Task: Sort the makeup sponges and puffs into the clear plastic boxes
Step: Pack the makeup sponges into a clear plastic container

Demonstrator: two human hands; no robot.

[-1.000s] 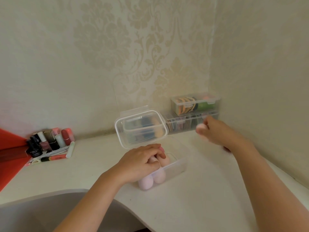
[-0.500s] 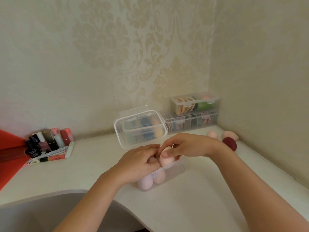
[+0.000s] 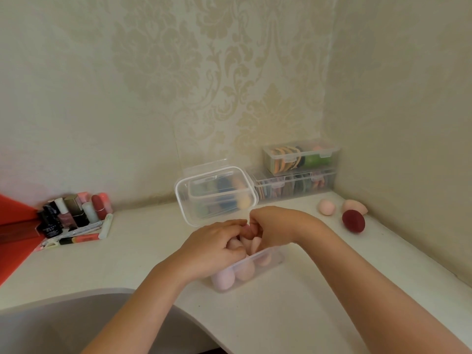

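A clear plastic box (image 3: 258,275) stands mid-desk with its hinged lid (image 3: 217,194) tipped up behind it. Inside lie a pink sponge (image 3: 222,279), a peach one (image 3: 245,270) and others, partly hidden by my hands. My left hand (image 3: 212,249) curls over the sponges at the box's left, pressing on them. My right hand (image 3: 278,226) reaches in from the right, its fingers closed on a peach sponge (image 3: 255,245) that sits among the others. Loose on the desk at the right are a pink sponge (image 3: 326,207), a peach sponge (image 3: 354,206) and a dark red sponge (image 3: 353,221).
Two closed clear boxes are stacked in the back corner, the upper one (image 3: 301,157) on the lower one (image 3: 293,186), both filled with coloured puffs. Cosmetics bottles and pens (image 3: 74,215) cluster at the left wall beside a red object (image 3: 15,226). The desk edge curves inward (image 3: 153,292) near me.
My right hand took a peach sponge from the far right, carried it left to the box, and now pushes it down among the others. My left hand stayed on the box's sponges.
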